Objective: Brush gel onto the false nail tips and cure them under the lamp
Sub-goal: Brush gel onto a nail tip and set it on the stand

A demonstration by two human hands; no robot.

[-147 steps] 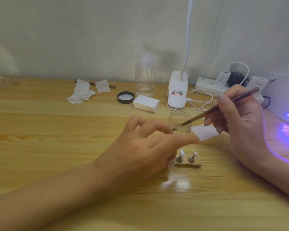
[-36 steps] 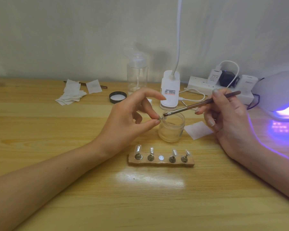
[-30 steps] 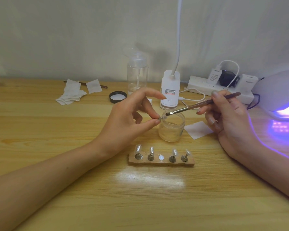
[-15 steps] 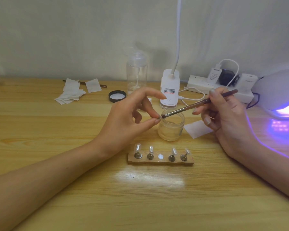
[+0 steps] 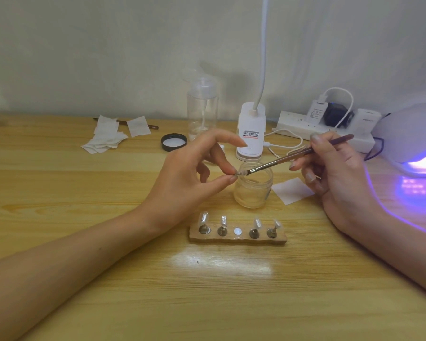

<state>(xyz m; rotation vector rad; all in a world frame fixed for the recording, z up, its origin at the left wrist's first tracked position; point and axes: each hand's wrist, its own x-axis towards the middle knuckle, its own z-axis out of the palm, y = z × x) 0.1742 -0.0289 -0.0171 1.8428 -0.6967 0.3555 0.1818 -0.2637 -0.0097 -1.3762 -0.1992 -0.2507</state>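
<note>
Head camera shows my left hand point(image 5: 190, 178) pinching a tiny false nail tip point(image 5: 240, 172) over the gel jar point(image 5: 253, 185), my right hand point(image 5: 335, 178) gripping the brush point(image 5: 293, 157) against it; featherlight, stiff, probably slick, so I'd pinch only its edges.

Behind the counter point(image 5: 47, 205) I see a plain pale wall point(image 5: 108, 45), faintly mottled, running straight across my view. The counter is light wood with long grain lines and meets the wall at its far edge. A white glare patch point(image 5: 221, 263) shines on the wood near me; a violet glow point(image 5: 413, 193) spills across its right side. Soft grey shadows point(image 5: 231, 80) mark the wall's middle.
</note>
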